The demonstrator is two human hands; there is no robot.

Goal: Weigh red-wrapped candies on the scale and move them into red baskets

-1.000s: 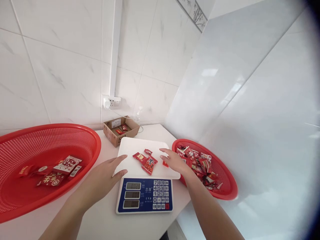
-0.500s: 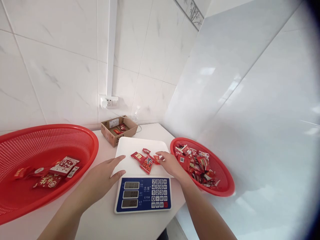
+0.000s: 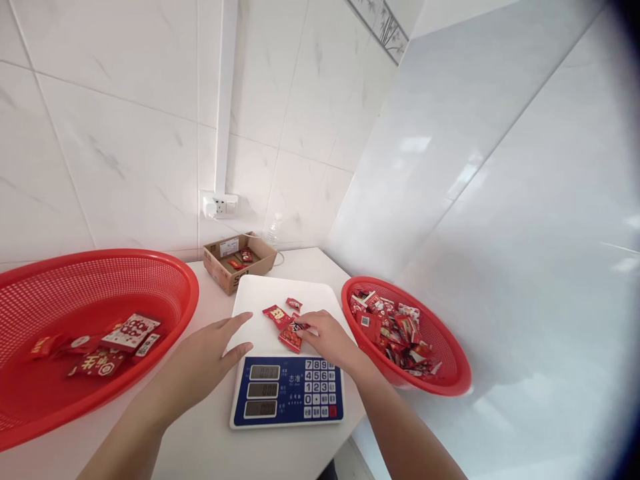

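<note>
The red peanut-like packet (image 3: 290,338) lies on the white plate (image 3: 263,290) of the scale, toward its front side, and the fingers of the right hand (image 3: 327,340) are over its right part. These fingers are bent and rather close together; whether they grip this packet, or something small beneath them, one cannot tell. A second red packet (image 3: 277,316) lies just behind and to the left, and a small red packet (image 3: 294,305) lies near, further back.

The left hand (image 3: 210,347) holds nothing: its thumb and fingers are wide apart, at the left edge of the plate (if it touches the edge, the picture does not make clear). Should this hand, or the right wrist, rest on the plate, the reading on the display (image 3: 264,372) could become false. A quick sweep of the right fingers could push the near packet over the front edge, onto the keypad (image 3: 320,389).

Further out, the right basket (image 3: 463,373), full of wrapped packets, stands very near the right forearm and seems to reach beyond the table (image 3: 200,447); a bump of the elbow could perhaps tip it.
</note>
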